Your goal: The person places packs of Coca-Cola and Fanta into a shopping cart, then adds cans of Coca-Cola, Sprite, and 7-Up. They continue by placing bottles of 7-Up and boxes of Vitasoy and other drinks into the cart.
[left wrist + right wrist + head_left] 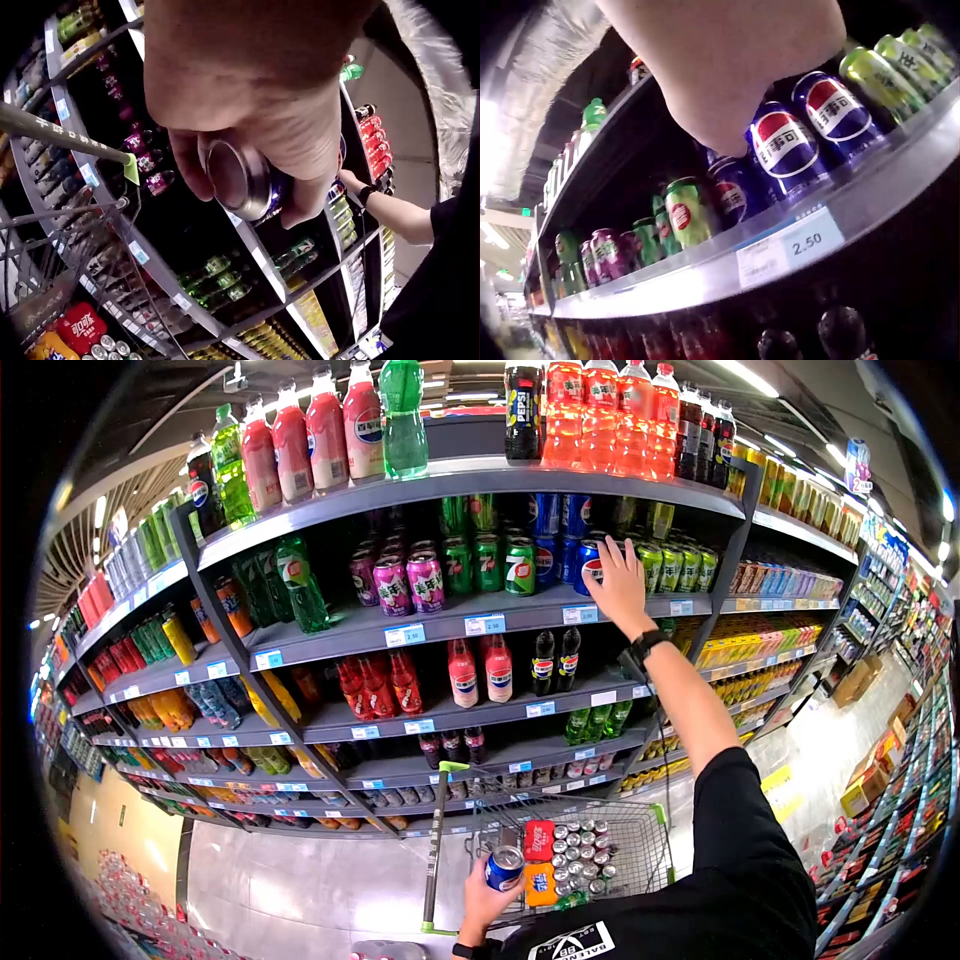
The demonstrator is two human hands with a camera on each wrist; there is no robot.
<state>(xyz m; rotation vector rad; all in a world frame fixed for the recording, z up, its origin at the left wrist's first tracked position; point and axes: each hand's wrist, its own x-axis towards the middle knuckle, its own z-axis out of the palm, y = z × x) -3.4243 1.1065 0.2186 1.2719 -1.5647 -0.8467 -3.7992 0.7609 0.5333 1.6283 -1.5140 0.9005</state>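
Observation:
My left hand (484,898) grips a blue Pepsi can (505,870) low beside the shopping cart (655,830); its silver end (238,178) shows in the left wrist view. Up at the shelf, my right hand (618,588) reaches with extended fingers to the front of the blue Pepsi row, overlapping a Pepsi can (586,570). Close up in the right wrist view, two Pepsi cans (784,146) stand upright at the shelf edge under the hand (735,67), whose fingertips are hidden. A third blue can (735,191) stands just left of them.
Green 7UP cans (520,567) stand left of the Pepsi, lime-green cans (690,568) to the right. A price label (791,244) reads 2.50. Several silver-topped cans (580,855), a red pack (539,840) and an orange pack (540,883) lie in the cart. Bottles (362,420) line the top shelf.

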